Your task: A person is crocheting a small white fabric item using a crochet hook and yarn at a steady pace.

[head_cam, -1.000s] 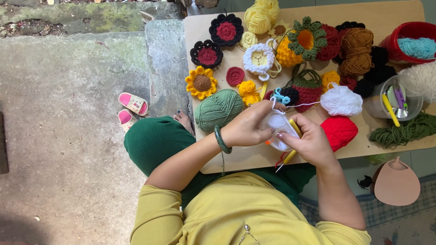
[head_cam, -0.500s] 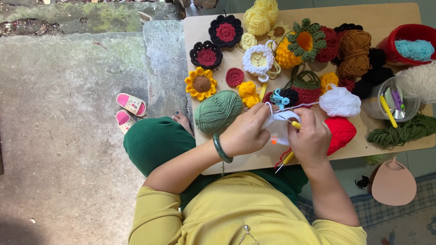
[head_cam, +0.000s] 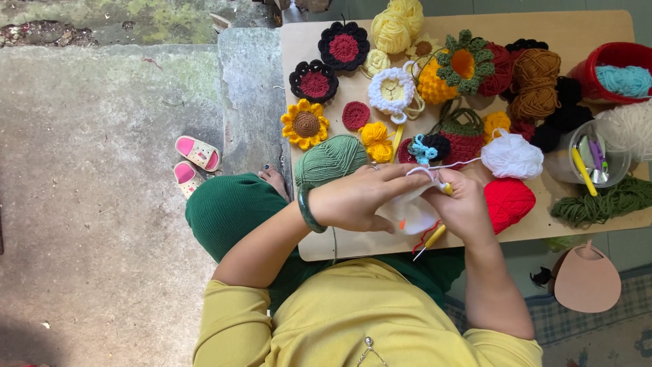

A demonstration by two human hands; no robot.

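Both my forearms come in from below and meet over the near edge of the tabletop [head_cam: 326, 245], elbows bent, wrists close together. My left hand [head_cam: 356, 198] lies palm down, fingers stretched toward the right; a green bangle [head_cam: 307, 211] sits on its wrist. My right hand [head_cam: 463, 204] is curled, knuckles up, just beside the left.

Containers: to the right of my grip stands a clear plastic cup [head_cam: 589, 155] w/ a yellow tool and some other small tools in it. Beyond it, at the far right corner, a red bowl [head_cam: 598, 64] w/ a turquoise yarn ball [head_cam: 625, 80] inside.

Grip: left hand is closed around the white crochet piece [head_cam: 411, 214], which is between both hands, over the tabletop edge. Right hand is clenched on the yellow-handled crochet hook [head_cam: 432, 238]; its metal tip points down-left, below my hands. A white thread goes from my fingers up-right to the white yarn ball [head_cam: 511, 155]. The red yarn ball [head_cam: 509, 202] is just beside my right hand, the green yarn ball [head_cam: 331, 158] just above my left.
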